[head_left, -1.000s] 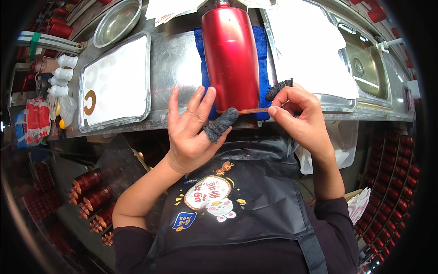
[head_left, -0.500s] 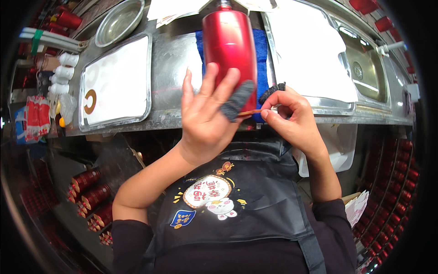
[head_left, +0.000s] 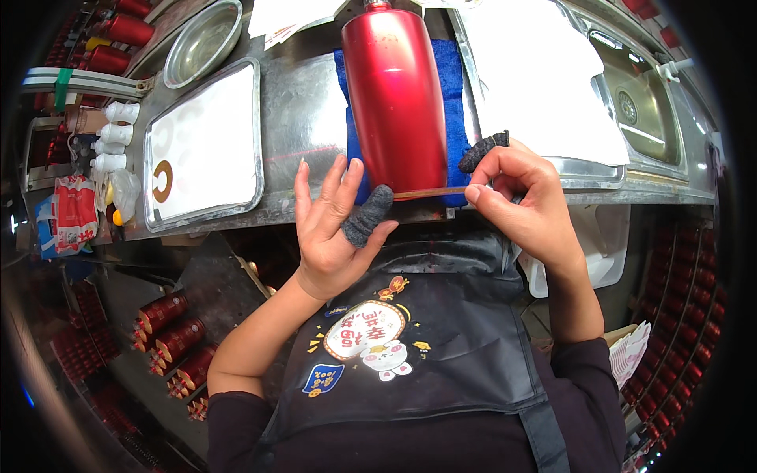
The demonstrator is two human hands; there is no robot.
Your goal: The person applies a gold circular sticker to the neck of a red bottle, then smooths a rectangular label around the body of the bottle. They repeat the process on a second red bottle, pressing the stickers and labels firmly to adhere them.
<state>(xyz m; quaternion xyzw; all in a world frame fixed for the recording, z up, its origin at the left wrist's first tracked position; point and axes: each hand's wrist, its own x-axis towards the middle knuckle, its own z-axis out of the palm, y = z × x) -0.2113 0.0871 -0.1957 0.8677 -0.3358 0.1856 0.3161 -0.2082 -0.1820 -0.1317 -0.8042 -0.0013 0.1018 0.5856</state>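
Observation:
A glossy red bottle (head_left: 398,102) lies on a blue towel (head_left: 453,118), its neck pointing away from me and its wide base near the bench's front edge. Across the base runs a thin brown-gold strip (head_left: 430,192). Thumb and forefinger of my right hand (head_left: 532,189) pinch the strip's right end; a dark knitted cover sits on one finger. My left hand (head_left: 335,229) is open beside the base, fingers spread. Its forefinger wears a grey knitted cover, the tip at the strip's left end; whether it presses there I cannot tell.
Left on the metal bench is a white-lined tray (head_left: 209,142) with a gold C-shaped piece (head_left: 162,181); behind it sits a steel bowl (head_left: 203,43). A white-covered tray (head_left: 544,87) and a sink (head_left: 643,118) are at right. Red bottles (head_left: 180,339) stand below left.
My left hand has come off the bottle's side and moved left and nearer, uncovering the base and more of the strip. My right hand still pinches the strip, now slightly farther right.

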